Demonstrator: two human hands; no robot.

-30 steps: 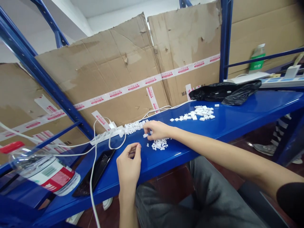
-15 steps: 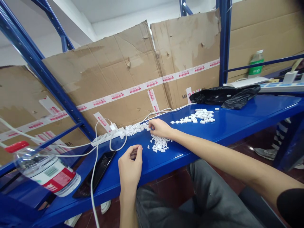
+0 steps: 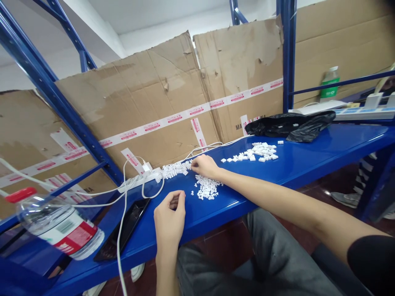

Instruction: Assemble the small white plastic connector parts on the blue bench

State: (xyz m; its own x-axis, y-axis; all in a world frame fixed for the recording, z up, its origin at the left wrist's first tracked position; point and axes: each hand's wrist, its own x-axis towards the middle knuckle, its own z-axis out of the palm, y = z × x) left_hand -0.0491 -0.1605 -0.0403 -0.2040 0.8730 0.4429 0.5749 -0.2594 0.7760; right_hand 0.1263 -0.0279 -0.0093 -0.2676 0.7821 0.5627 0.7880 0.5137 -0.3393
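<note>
Right hand (image 3: 203, 165) edges back to the far heap

Compared with a second ago, its fingertips sit farther from the desk's front edge, by the right end of the far heap (image 3: 173, 169) of small white pieces. The near heap (image 3: 207, 188) lies just in front of the hand, partly under the wrist. Its grip is curled, finger and thumb close together; I cannot tell whether a piece is pinched between them. One white piece (image 3: 185, 173) rests at the far heap's front edge, near the fingertips.

On the left, the other hand (image 3: 170, 211) hovers over the front of the desk (image 3: 308, 158), fingers bent towards the thumb. Its palm is turned from view, so anything inside cannot be told.

These pieces look like hard plastic: very light, stiff, probably a little slippery and easy to scatter. Fragility seems low, though thin parts could snap. Opposite side edges look the best place to take hold, using fingertips only, lifting one clear without dragging its neighbours.
</note>
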